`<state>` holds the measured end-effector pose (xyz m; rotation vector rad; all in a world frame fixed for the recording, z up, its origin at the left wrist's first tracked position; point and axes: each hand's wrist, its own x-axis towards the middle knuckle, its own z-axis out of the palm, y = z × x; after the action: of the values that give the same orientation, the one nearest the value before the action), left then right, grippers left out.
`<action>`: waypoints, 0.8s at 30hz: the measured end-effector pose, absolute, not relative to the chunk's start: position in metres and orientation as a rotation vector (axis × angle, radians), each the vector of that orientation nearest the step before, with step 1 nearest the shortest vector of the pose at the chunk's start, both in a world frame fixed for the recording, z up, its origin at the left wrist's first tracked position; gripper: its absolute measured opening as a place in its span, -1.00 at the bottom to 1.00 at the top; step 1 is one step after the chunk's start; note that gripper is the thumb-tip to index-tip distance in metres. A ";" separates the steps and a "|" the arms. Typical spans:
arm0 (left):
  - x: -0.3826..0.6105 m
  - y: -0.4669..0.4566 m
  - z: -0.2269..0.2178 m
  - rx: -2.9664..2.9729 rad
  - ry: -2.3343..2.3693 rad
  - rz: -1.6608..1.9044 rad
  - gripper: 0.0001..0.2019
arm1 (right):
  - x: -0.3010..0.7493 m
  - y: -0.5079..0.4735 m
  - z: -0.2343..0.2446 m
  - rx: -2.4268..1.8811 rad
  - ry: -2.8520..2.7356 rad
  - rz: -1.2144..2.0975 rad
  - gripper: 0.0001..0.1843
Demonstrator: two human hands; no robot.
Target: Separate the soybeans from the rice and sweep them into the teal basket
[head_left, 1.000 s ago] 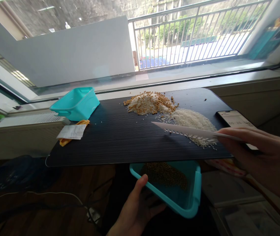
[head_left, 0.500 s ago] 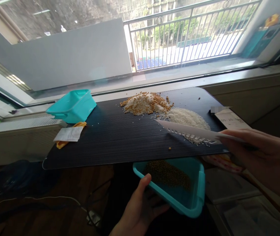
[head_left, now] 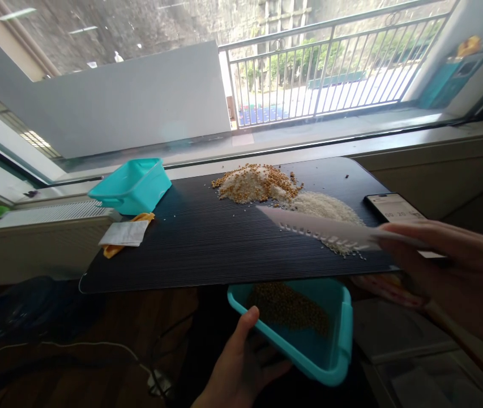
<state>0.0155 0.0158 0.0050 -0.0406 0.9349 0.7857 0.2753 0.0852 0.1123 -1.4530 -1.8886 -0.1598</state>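
"What is the largest thing before you?"

"It is the dark table point(head_left: 190, 249), whose far edge lies along the window. Just below its near edge, right of the middle, is the wide turquoise container point(head_left: 296, 352), with brown grains point(head_left: 292, 309) inside."

"And your left hand?"

"My left hand point(head_left: 241, 357) is gripping this container: the thumb is on its rim, the fingers are under its side. A second turquoise container point(head_left: 128, 187) is at the far left corner of the table."

"What does your right hand do?"

"My right hand point(head_left: 449, 260) is closed around the end of a white pointed blade point(head_left: 317, 222), beyond the right part of the near edge. The blade has a row of slots and covers part of the rice point(head_left: 330, 208); if they touch, I cannot tell."

"And the smaller things?"

"Near the far edge, a heap of rice mixed with yellow grains point(head_left: 247, 182) meets the rice. A phone point(head_left: 388, 205) lies at the right edge, a white paper point(head_left: 124, 233) at the left edge."
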 end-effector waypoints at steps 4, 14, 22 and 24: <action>0.009 0.014 0.003 -0.071 0.919 0.798 -0.44 | 0.258 0.134 0.115 -1.401 -1.901 -0.201 -0.69; 0.004 0.016 0.001 -0.085 0.915 0.815 -0.44 | 0.245 0.164 0.108 -1.463 -1.920 -0.197 -0.70; 0.006 0.018 0.009 -0.118 0.968 0.827 -0.48 | 0.244 0.163 0.107 -1.486 -1.915 -0.196 -0.73; 0.007 0.019 0.009 -0.123 0.978 0.836 -0.48 | 0.243 0.162 0.108 -1.487 -1.913 -0.189 -0.74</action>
<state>0.0070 0.0190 0.0091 -0.1233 0.9782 0.8359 0.2428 0.1623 0.1082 -1.4871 -1.9126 -0.1885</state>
